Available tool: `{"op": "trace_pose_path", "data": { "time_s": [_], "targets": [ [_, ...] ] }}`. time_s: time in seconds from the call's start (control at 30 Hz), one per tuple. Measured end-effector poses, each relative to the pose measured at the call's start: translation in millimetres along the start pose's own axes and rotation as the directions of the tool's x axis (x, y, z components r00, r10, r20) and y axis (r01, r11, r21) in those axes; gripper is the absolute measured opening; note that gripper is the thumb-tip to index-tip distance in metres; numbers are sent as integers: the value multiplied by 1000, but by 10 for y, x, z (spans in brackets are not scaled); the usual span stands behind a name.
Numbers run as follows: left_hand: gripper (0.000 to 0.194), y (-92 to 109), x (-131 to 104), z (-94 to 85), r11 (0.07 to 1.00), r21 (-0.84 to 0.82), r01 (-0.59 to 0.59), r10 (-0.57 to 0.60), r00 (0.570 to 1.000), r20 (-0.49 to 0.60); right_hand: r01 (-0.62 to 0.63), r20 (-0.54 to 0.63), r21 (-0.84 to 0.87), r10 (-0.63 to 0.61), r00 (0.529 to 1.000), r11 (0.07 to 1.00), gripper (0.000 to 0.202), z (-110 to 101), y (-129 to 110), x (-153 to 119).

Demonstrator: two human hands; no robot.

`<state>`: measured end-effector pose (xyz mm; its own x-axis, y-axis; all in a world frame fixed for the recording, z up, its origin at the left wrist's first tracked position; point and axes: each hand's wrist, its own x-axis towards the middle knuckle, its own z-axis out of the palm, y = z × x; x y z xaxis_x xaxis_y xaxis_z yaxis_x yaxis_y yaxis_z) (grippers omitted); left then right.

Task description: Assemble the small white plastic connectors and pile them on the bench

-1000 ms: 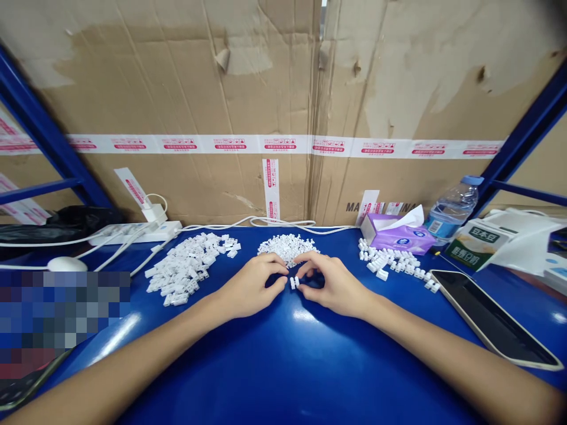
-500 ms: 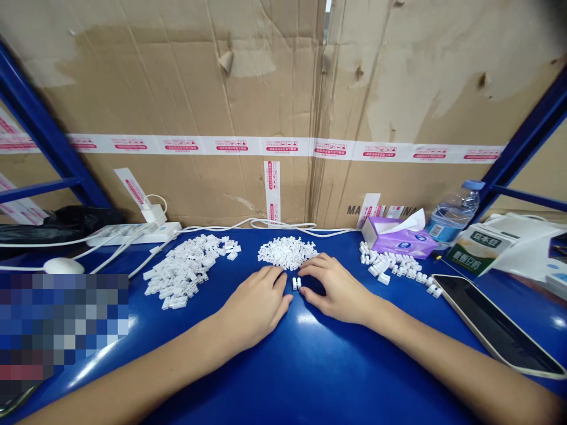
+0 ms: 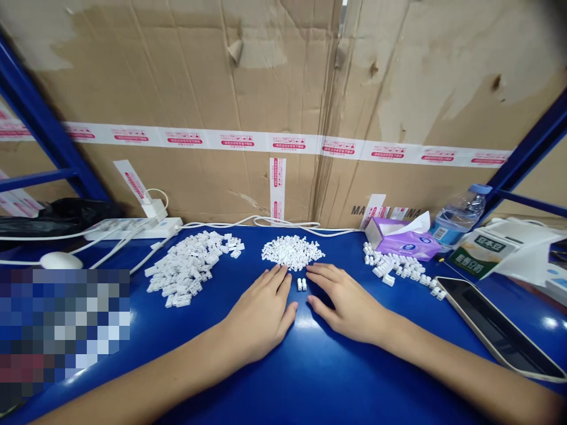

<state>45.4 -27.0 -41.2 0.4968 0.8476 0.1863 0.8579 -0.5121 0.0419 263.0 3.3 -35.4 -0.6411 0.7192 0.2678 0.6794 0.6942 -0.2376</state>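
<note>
A small white two-part connector piece (image 3: 302,284) lies on the blue table (image 3: 310,378) between my hands, touched by neither. My left hand (image 3: 264,307) rests flat on the table to its left, fingers stretched out. On the other side my right hand (image 3: 343,301) lies with its fingers apart and holds nothing. Just beyond the fingertips is a heap of tiny white parts (image 3: 292,252). A bigger pile of flat white plastic pieces (image 3: 183,268) spreads out farther left. White connector blocks (image 3: 401,267) form a loose cluster at the right.
A purple tissue pack (image 3: 403,239), a water bottle (image 3: 460,215) and a green-and-white carton (image 3: 481,251) stand at the back right, near a phone (image 3: 500,330). White cables run from a power strip (image 3: 133,227) at the back left. Cardboard (image 3: 199,77) walls the rear.
My right thumb and fingers have moved apart from the connector piece, which stays on the table. The view has shifted slightly.
</note>
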Motion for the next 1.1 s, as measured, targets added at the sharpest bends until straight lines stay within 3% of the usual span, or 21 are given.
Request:
{"op": "trace_pose_path", "data": {
  "time_s": [0.17,0.4,0.67,0.87,1.1],
  "targets": [
    [57,-22,-42,-26,996,-68,55,-55,998,0,-25,119,-39,30,992,999,74,-26,-3,-137],
    [60,-17,-75,-30,994,-92,61,-60,998,19,-39,175,-35,44,984,999,84,-17,25,-153],
    [67,-19,-96,-43,993,-105,49,-40,995,86,-17,181,-106,36,983,994,82,55,83,-175],
    [66,-46,-137,-55,994,-113,9,1,997,81,6,93,-51,-2,996,999,80,161,177,-198],
    [64,-41,-135,-63,995,-99,5,1,998,61,2,120,-30,2,993,1000,77,93,128,-183]
  ]
}}
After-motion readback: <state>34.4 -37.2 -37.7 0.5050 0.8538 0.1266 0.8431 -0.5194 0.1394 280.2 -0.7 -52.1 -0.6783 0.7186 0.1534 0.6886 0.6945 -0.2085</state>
